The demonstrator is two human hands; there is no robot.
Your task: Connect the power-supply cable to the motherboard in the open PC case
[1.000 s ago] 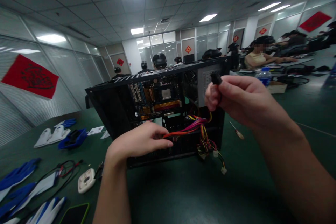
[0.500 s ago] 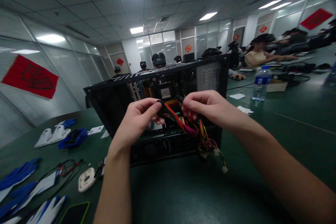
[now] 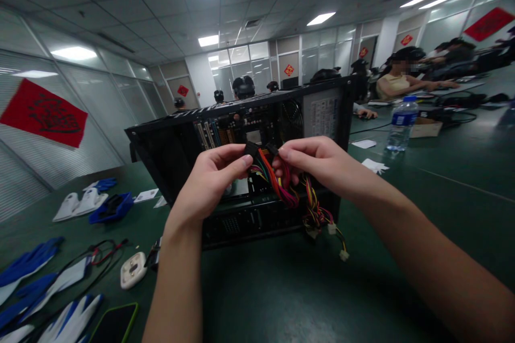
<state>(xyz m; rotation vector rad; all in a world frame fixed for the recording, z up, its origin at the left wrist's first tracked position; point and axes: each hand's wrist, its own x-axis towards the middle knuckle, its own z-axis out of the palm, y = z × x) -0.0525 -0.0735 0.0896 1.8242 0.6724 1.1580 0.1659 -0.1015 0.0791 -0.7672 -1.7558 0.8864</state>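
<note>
A black computer case stands on the green table with its near side off, showing a motherboard and a labelled power supply. In front of the board, my left hand pinches a wide black power connector with orange, green and other wires. My right hand pinches a smaller black connector, its red wires running down from it. The two connectors are close together. Below my right hand hangs a bundle of coloured cables with white plugs.
To the left lie blue-and-white gloves, a green-edged phone, a pale rounded device and a blue tray. A water bottle stands at right, near a co-worker's hand. Other people sit farther back.
Both connectors have been raised slightly and brought nearer each other. The wide connector now shows more clearly above my left fingertips. The loose cables still hang at the right.
</note>
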